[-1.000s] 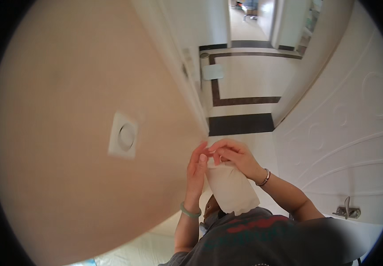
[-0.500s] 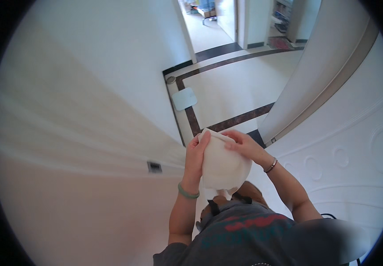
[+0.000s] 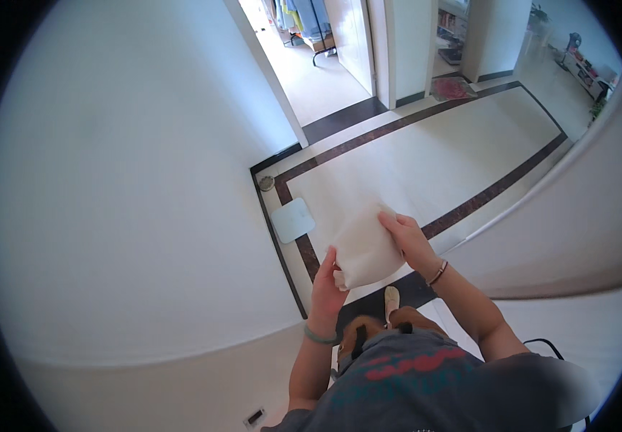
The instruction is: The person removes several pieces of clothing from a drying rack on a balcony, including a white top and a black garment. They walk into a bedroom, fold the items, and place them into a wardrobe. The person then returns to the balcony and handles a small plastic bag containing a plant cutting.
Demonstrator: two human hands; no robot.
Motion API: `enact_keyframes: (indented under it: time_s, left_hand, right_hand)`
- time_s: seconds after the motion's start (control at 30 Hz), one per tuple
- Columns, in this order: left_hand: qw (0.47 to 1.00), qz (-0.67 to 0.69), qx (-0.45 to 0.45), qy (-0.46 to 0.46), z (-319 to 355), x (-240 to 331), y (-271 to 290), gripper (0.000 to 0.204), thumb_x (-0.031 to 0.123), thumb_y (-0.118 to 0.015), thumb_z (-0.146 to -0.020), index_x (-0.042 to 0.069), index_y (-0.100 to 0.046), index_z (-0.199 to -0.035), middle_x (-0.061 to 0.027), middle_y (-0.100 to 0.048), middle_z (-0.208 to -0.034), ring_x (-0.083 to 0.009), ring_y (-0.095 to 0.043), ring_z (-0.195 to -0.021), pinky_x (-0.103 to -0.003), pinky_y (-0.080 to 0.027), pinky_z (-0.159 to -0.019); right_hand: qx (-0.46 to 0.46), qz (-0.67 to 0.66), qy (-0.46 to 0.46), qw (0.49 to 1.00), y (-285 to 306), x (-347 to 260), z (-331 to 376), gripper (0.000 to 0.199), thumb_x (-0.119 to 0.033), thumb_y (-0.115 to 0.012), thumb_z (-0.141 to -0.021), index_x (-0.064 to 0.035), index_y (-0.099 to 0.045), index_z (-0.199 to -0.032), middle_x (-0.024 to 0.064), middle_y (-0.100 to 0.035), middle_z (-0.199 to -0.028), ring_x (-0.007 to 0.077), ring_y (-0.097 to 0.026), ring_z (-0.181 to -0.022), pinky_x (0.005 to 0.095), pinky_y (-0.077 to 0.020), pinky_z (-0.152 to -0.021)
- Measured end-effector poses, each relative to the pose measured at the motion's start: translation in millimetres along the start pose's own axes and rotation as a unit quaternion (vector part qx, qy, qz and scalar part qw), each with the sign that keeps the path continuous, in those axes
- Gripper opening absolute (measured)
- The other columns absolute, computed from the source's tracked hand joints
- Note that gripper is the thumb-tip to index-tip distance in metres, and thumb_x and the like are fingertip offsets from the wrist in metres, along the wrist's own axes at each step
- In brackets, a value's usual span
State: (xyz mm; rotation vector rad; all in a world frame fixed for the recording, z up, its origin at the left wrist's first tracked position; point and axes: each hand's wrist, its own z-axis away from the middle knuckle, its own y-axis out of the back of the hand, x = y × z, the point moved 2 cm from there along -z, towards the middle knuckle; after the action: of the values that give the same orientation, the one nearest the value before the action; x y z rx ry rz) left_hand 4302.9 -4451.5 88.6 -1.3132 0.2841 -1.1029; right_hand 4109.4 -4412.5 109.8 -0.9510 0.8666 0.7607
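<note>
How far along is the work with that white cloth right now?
Already done: the white cloth looks folded into a compact pad. In hand: the left hand grips its lower corner, and the right hand lies on its upper right edge, both holding it up above the tiled floor. Left: it touches neither the white wall nor any other surface.

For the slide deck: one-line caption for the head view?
Standing in a hallway, left hand and right hand hold a folded white cloth above the tiled floor.

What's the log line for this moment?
left hand: holds cloth bottom | right hand: holds cloth side | floor: scale
</note>
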Motion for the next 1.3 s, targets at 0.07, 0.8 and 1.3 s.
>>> enact_keyframes:
  time_s: [0.07, 0.8, 1.3]
  left_hand:
    - [0.994, -0.043, 0.046, -0.084, -35.9, 20.0, 3.7, 0.038, 0.024, -0.049, -0.101, 0.006, -0.046, -0.135, -0.0043, -0.062, -0.119, -0.0138, -0.061, -0.104, -0.031, -0.049, -0.089]
    - [0.952, -0.25, 0.107, -0.139, -534.1, 287.1, -40.3, 0.017, 0.026, -0.059, -0.098, 0.01, -0.06, -0.102, 0.0021, -0.065, -0.094, -0.0075, -0.059, -0.085, -0.027, -0.048, -0.081]
    - [0.994, -0.103, -0.001, -0.026, -858.8, 461.6, -70.0, 0.047, 0.039, -0.055, -0.098, 0.006, -0.05, -0.131, -0.0056, -0.06, -0.123, -0.0183, -0.059, -0.111, -0.035, -0.048, -0.094]
  right_hand:
    - [-0.039, 0.02, 0.002, 0.999, -3.3, -19.5, -41.2, 0.039, -0.035, -0.056, -0.098, 0.0011, -0.065, -0.109, 0.0018, -0.067, -0.094, 0.0069, -0.061, -0.08, 0.0225, -0.0497, -0.072]
    - [0.083, 0.093, 0.179, 0.976, -14.7, -225.5, -538.1, 0.039, -0.036, -0.055, -0.099, 0.001, -0.068, -0.102, -0.0019, -0.065, -0.087, 0.0041, -0.055, -0.077, 0.0215, -0.0457, -0.067]
    - [0.004, 0.201, 0.164, 0.966, 1.0, -347.3, -934.6, 0.044, -0.039, -0.055, -0.098, -0.0013, -0.066, -0.079, -0.0036, -0.056, -0.07, 0.0047, -0.048, -0.063, 0.0228, -0.0401, -0.056]
